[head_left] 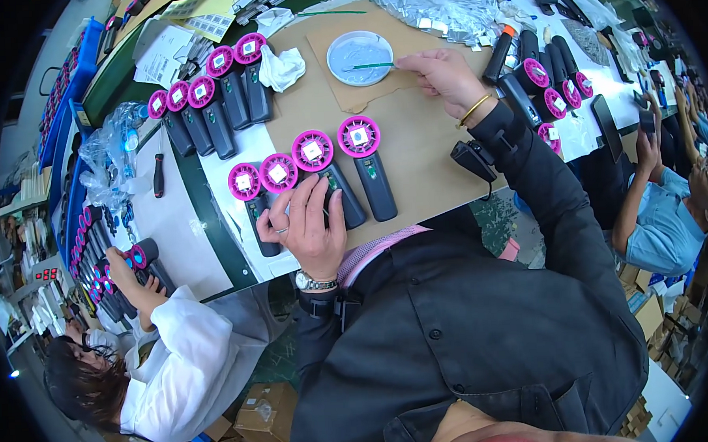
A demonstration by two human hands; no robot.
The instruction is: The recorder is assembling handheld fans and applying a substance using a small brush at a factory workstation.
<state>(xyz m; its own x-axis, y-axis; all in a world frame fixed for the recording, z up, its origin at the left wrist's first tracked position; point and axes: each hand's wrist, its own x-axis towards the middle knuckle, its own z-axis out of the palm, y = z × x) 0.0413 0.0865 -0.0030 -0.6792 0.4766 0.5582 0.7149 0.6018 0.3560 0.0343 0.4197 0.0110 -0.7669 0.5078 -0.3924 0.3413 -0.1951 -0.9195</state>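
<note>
My right hand (446,73) pinches a thin green stick (371,66), its tip over a round white dish (331,61) smeared with grey paste. The dish sits on a piece of brown cardboard (347,101). Several handheld fans with pink round heads and dark handles lie in a row before me; each head has a white square in its centre. Over the handles of this row rests my left hand (313,232), fingers spread, partly covering a fan (278,172). To its right lies the end fan (377,187), uncovered.
More pink-headed fans (218,130) stand in a row at the back left, beside crumpled white tissue (282,68). Others (555,101) lie at the right near an orange-tipped tool (498,54). A screwdriver (158,176) and clear plastic bags (447,7) are around. A co-worker in white (182,363) handles fans at left.
</note>
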